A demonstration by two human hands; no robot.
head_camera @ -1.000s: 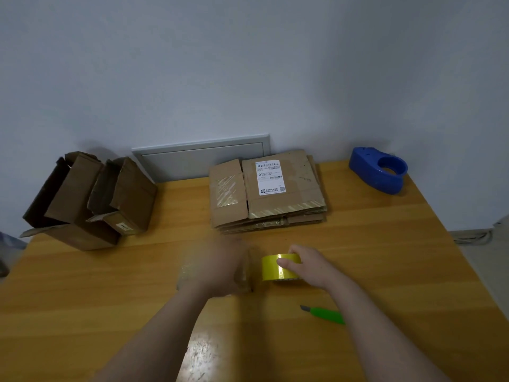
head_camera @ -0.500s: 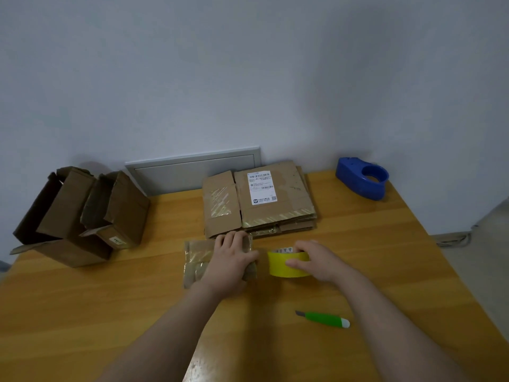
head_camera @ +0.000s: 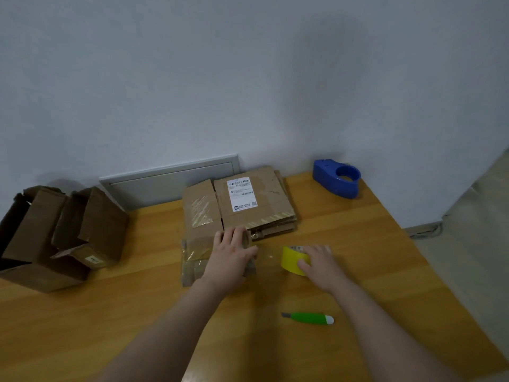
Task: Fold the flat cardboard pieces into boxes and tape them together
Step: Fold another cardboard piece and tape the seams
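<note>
At the middle of the wooden table (head_camera: 385, 260), our left hand (head_camera: 232, 260) lies flat, fingers together, on the small cardboard box (head_camera: 194, 252), pinning it (against sliding, we judge), while our right hand (head_camera: 321, 264) curls its fingers round the yellow tape roll (head_camera: 292, 259) just beside it.

A warm orange-brown wood grain is shown by the table (head_camera: 110, 326). At 12 o'clock the flat cardboard stack (head_camera: 264, 213) is seen in plain brown, crossed by glossy clear tape strips and marked by a white label (head_camera: 241, 193) printed in black. At the centre, the small box (head_camera: 195, 255) is brown too, with shiny clear tape. Bright yellow is worn by the tape roll (head_camera: 290, 260) at its 3 o'clock. A deep blue tape dispenser (head_camera: 336, 180) is found at 1 o'clock. At 5 o'clock the knife (head_camera: 309, 317) is coloured green, with a white cap and grey blade. Dull brown is seen on the folded boxes (head_camera: 91, 224) at 9 o'clock. The wall (head_camera: 248, 78) is painted pale grey-blue.
</note>
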